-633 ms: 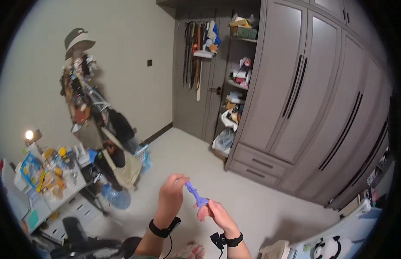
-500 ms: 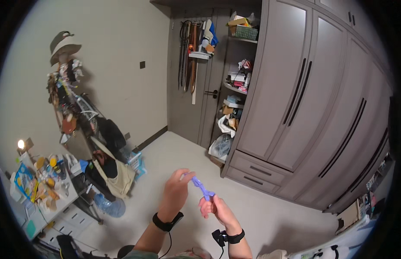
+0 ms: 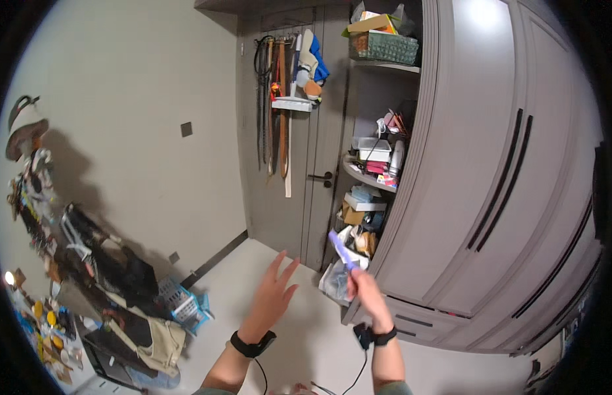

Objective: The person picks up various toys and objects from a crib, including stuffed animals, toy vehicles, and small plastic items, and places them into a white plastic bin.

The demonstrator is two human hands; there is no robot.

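A slim purple stick-like object (image 3: 341,249) points up and to the left from my right hand (image 3: 372,297), whose fingers are closed around its lower end. Its exact kind does not show. To the left, my left hand (image 3: 269,301) is raised with its fingers apart and nothing in them. A dark band with a small black device and a cable sits on each wrist. Behind the purple object, on the low shelf, a clear plastic bag (image 3: 335,280) is partly covered by my right hand.
A grey door (image 3: 253,207) with hanging belts (image 3: 283,125) stands ahead. Shelves beside it carry a green basket (image 3: 387,50) and boxes. Tall wardrobe doors (image 3: 451,191) fill the right. At left are a loaded coat stand (image 3: 115,263), a blue-white basket (image 3: 185,304) and a cluttered desk.
My left hand has let go of the purple object and opened. My right hand has moved up and right with it. The view has come closer to the door and shelves.
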